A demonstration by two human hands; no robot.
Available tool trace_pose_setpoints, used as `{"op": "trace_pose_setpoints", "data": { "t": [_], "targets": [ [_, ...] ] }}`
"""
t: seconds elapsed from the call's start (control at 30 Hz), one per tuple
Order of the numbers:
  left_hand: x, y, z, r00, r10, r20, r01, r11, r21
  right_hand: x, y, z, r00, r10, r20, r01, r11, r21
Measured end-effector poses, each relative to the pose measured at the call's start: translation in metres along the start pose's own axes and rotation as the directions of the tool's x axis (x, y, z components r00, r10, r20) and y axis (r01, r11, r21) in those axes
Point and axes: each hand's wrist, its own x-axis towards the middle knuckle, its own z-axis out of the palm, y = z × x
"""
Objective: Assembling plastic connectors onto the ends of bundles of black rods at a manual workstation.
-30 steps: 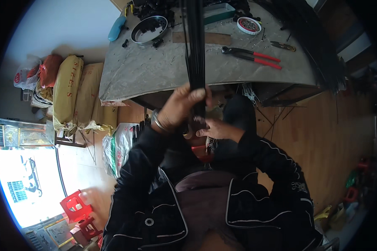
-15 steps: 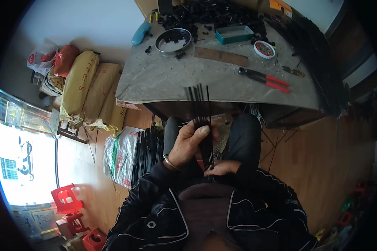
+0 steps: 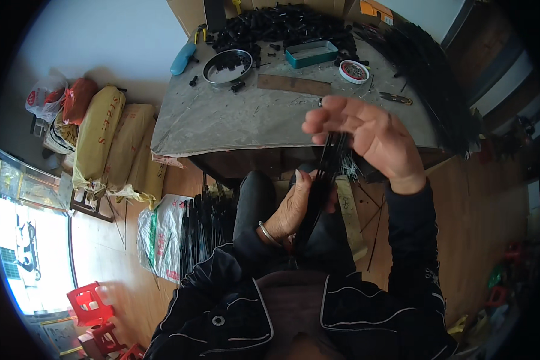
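Note:
Over my lap, my left hand (image 3: 293, 207) is closed around a bundle of thin black rods (image 3: 319, 195). The bundle stands tilted, its far ends leaning toward the table's front edge. My right hand (image 3: 375, 137) is raised beside those far ends, palm turned in, with fingers apart and slightly curled. Nothing shows in its grasp. Pliers that lay on the table are mostly covered by this hand.
On the grey table (image 3: 204, 120) lie a heap of black parts (image 3: 282, 27), a round metal dish (image 3: 227, 67), a teal tray (image 3: 311, 54), a white-rimmed tub (image 3: 354, 71) and a flat brown strip (image 3: 294, 83). More black rods (image 3: 205, 231) stand on the floor at left.
My right hand has left the bundle's near end and risen to its far end, opening. The bundle, still in my left hand, has shifted right and tilted. The view has turned a little.

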Motion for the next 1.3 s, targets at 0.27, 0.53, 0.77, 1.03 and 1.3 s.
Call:
{"op": "trace_pose_setpoints", "data": {
  "t": [0.27,0.53,0.77,1.03,1.3],
  "targets": [
    [-0.006,0.005,-0.005,0.969,0.064,-0.237,-0.067,0.998,-0.007,-0.037,0.01,0.026,0.856,0.042,-0.516,-0.05,0.999,0.0],
    [-0.004,-0.004,-0.015,0.956,0.113,-0.271,-0.125,0.992,-0.025,-0.066,0.093,0.022,0.806,0.375,-0.457,-0.478,0.869,-0.129],
    [-0.003,-0.001,-0.014,0.952,0.097,-0.289,-0.105,0.994,-0.012,-0.064,0.094,0.026,0.815,0.253,-0.521,-0.389,0.906,-0.168],
    [-0.008,0.0,-0.033,0.929,0.295,-0.223,-0.129,0.825,0.551,-0.077,0.1,0.046,0.791,0.599,-0.123,-0.596,0.8,0.066],
    [0.007,0.046,-0.072,0.998,0.015,0.063,-0.053,0.752,0.657,-0.055,0.124,0.072,0.744,0.549,-0.381,-0.31,0.789,0.53]
  ]
}}
